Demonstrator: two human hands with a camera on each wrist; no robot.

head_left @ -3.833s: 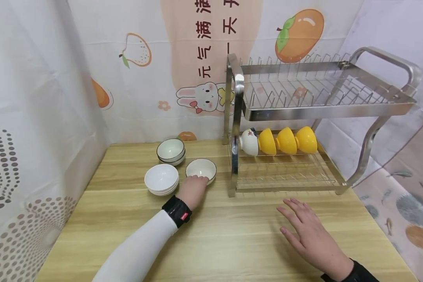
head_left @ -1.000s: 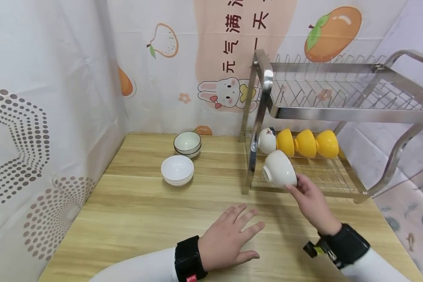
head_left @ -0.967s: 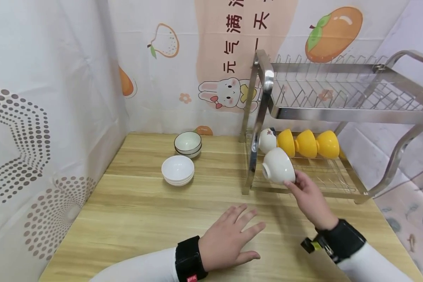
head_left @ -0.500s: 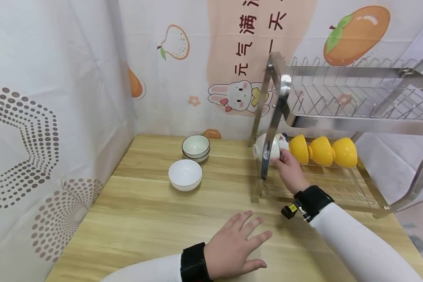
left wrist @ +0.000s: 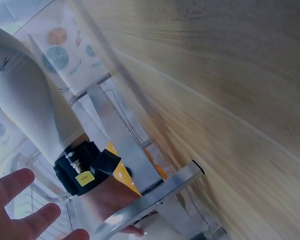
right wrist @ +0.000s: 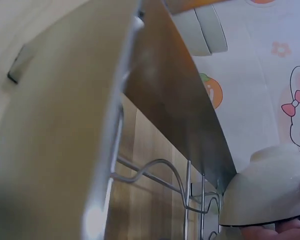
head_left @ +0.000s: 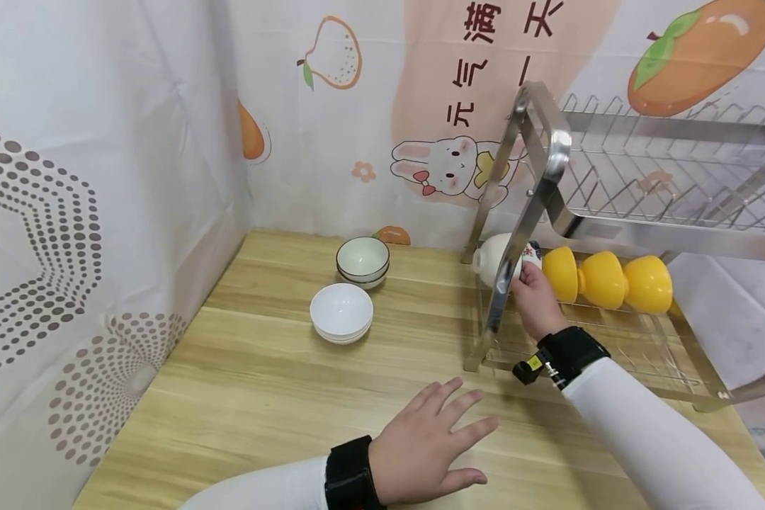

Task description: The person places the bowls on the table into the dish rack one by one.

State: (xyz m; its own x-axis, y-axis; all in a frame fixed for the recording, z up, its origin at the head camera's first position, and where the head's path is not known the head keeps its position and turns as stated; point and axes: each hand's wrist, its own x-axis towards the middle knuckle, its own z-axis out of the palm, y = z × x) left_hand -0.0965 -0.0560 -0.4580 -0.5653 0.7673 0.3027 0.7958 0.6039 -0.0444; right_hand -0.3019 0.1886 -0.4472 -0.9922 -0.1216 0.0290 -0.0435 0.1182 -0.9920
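My right hand (head_left: 538,303) reaches into the lower tier of the metal dish rack (head_left: 551,163) and grips a white bowl (head_left: 494,256) by its rim. That bowl lies on its side at the rack's left end, partly hidden by the upright. In the right wrist view the bowl (right wrist: 270,190) shows a dark rim, with fingertips (right wrist: 290,227) at its edge. Close beside it is a patterned white bowl (head_left: 532,253), then a row of yellow bowls (head_left: 602,280), all on their sides. My left hand (head_left: 423,446) hovers over the table with fingers spread, holding nothing.
Left of the rack, a stack of white bowls (head_left: 341,312) stands in front of a stack of dark-rimmed bowls (head_left: 363,258) on the wooden table (head_left: 242,397). A printed curtain (head_left: 306,191) hangs behind. The rack's upper tier (head_left: 676,177) overhangs the right hand.
The right hand has carried the white bowl back and left into the rack's lower tier, beside the patterned bowl. The left hand stays spread; the head view has shifted, moving the rack rightward in frame.
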